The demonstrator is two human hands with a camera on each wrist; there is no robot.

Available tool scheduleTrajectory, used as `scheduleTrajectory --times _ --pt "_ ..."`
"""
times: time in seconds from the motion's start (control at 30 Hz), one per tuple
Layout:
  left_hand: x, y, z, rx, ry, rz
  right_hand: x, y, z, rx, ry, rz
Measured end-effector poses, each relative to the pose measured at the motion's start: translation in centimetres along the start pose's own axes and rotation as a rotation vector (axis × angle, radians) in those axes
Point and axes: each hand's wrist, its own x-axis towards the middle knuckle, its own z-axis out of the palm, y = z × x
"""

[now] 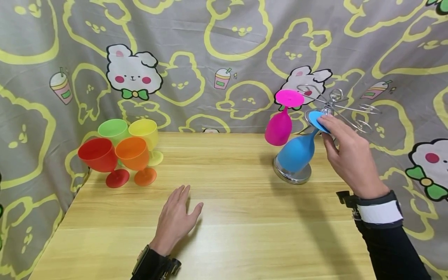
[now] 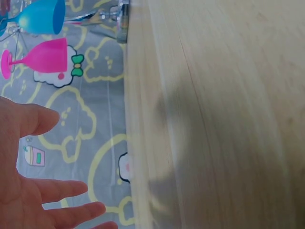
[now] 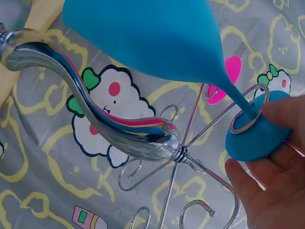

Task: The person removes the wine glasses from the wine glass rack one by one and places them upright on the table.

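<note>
My right hand (image 1: 353, 155) pinches the round foot of a blue goblet (image 1: 295, 153), which hangs upside down and tilted. In the right wrist view the goblet's stem (image 3: 234, 93) passes through a wire loop of the chrome glass rack (image 3: 178, 152), with the foot against that loop. A pink goblet (image 1: 279, 128) hangs upside down from another arm of the rack, to the left. My left hand (image 1: 177, 217) holds nothing, its fingers extended over the wooden table (image 1: 231, 233); in the left wrist view its thumb and fingers (image 2: 62, 191) are spread apart.
At the table's left stand a red goblet (image 1: 98, 155), an orange goblet (image 1: 132, 153), a green goblet (image 1: 113, 130) and a yellow goblet (image 1: 144, 132), all upright. The rack's round base (image 1: 302, 175) rests on the table. A patterned grey curtain (image 1: 189, 35) hangs behind.
</note>
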Motion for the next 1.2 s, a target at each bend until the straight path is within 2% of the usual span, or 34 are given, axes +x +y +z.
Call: scheduleTrajectory --times 0.3,0.53,0.77,0.97,1.2 --pt "-0.1 -0.3 0.0 -0.008 0.002 -0.003 0.5 -0.6 0.2 -0.012 0.072 -0.036" --pt "-0.2 -0.5 0.1 -0.01 0.005 -0.012 2.1 -1.0 0.6 0.044 0.089 -0.048" --pt "-0.3 -0.6 0.0 -0.018 0.002 -0.027 3.7 -0.3 0.7 0.046 0.098 -0.05" --pt "-0.4 -0.5 0.2 -0.019 0.004 -0.011 4.3 0.8 0.1 -0.006 0.075 -0.014" --pt "-0.5 -0.5 0.0 -0.018 0.014 -0.004 3.8 1.9 -1.1 -0.071 0.081 0.028"
